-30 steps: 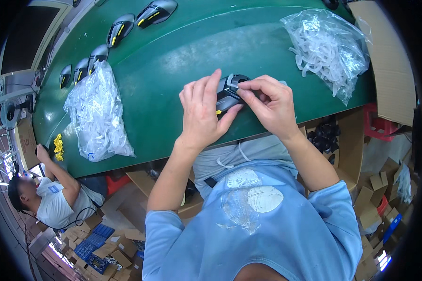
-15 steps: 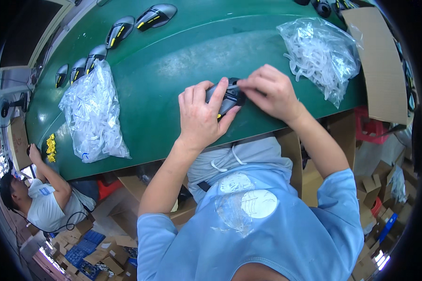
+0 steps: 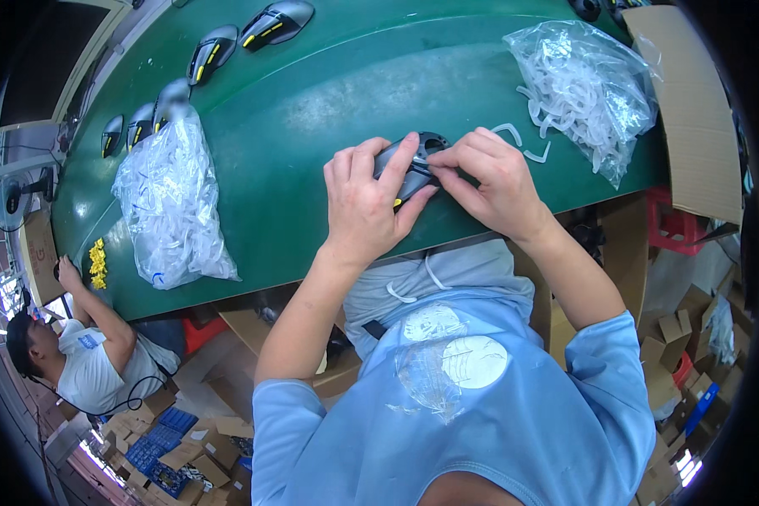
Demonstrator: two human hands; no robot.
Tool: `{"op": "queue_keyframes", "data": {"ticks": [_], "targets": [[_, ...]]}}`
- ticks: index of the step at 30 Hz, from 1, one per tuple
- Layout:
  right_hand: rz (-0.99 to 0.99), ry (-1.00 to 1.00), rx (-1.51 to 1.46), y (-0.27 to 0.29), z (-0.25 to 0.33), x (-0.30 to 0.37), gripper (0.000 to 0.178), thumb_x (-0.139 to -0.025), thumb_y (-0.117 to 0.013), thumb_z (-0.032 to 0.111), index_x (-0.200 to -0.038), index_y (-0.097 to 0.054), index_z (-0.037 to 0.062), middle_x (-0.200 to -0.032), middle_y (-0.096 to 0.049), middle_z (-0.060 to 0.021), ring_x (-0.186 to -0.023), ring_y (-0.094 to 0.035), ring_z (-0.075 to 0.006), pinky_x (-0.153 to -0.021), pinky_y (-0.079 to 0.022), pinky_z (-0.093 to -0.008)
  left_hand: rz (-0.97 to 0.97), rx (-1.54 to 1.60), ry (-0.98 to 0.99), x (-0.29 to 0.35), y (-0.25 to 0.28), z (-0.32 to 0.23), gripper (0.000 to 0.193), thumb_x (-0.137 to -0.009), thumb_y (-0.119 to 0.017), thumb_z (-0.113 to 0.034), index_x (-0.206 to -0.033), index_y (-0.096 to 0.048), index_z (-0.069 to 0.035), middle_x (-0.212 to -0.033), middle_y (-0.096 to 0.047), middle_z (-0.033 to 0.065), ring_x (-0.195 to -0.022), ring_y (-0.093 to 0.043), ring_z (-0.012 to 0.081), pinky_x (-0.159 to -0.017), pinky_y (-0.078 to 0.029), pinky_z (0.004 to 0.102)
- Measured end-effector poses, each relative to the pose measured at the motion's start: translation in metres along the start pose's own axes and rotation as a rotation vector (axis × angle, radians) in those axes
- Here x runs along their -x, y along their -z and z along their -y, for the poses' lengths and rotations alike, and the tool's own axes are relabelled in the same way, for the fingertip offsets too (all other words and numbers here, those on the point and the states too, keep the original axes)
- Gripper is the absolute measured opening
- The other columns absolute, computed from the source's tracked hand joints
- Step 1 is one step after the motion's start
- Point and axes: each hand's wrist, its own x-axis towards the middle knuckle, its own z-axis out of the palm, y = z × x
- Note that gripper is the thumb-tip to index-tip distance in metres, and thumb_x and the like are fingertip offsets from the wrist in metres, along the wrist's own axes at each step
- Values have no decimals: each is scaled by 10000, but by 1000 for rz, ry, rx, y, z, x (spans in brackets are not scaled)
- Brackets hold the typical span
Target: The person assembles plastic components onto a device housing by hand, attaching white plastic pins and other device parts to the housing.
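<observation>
A dark grey computer mouse [image 3: 417, 173] with a yellow accent lies near the front edge of the green table. My left hand [image 3: 367, 190] is closed around its left side, thumb and fingers on opposite edges. At the far right part of the mouse, the fingertips of my right hand [image 3: 489, 177] are pinched on a thin whitish strip [image 3: 421, 160] that lies against the shell; its other end is hard to make out. Just beyond my right hand are two loose clear curved strips, one arched [image 3: 508, 129] and one bent [image 3: 538, 155].
A clear bag of curved strips [image 3: 586, 101] sits at right beside a cardboard flap [image 3: 691, 110]. Another bag of whitish pieces [image 3: 173, 207] is at left. Several mice [image 3: 212, 55] line the far left. A co-worker [image 3: 101, 358] sits left, near small yellow parts [image 3: 98, 263].
My right hand has shifted slightly down and its fingers press closer to the mouse. The two loose strips beside it now show. My left hand keeps its hold.
</observation>
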Motion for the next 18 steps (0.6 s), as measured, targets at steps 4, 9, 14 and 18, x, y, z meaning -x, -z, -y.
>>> {"op": "queue_keyframes", "data": {"ticks": [4, 9, 14, 18], "targets": [[48, 89, 80, 5, 6, -2, 222, -867, -823, 66, -1088, -807, 71, -951, -722, -66, -846, -676, -281, -736, -575, -392, -10, -66, 1, 2, -2, 0, 699, -851, -902, -353, -1478, -697, -120, -1279, -650, 130, -1100, -581, 327, -950, -462, 460], [246, 101, 375, 19, 11, 23, 454, -846, -805, 157, -1295, -759, 107, -1024, -729, -14, -884, -714, -247, -622, -618, -361, 55, -154, -64, -12, 5, -7, 670, -868, -883, -318, -1473, -691, -104, -1250, -680, 157, -1075, -640, 358, -902, -532, 471], [194, 4, 192, -12, 1, 31, 574, -889, -767, 213, -1451, -700, 117, -1061, -787, -55, -956, -763, -302, -691, -637, -444, 154, -237, -106, -10, 9, 0, 620, -932, -833, -285, -1484, -668, -54, -1284, -706, 188, -1150, -686, 397, -957, -581, 486], [55, 39, 77, 5, 21, 71, 469, -914, -793, 235, -1373, -754, 145, -992, -781, -45, -859, -741, -259, -684, -619, -437, 182, -304, -135, -11, 15, 3, 567, -998, -794, -270, -1499, -656, -43, -1273, -708, 186, -1146, -691, 394, -952, -582, 476]]}}
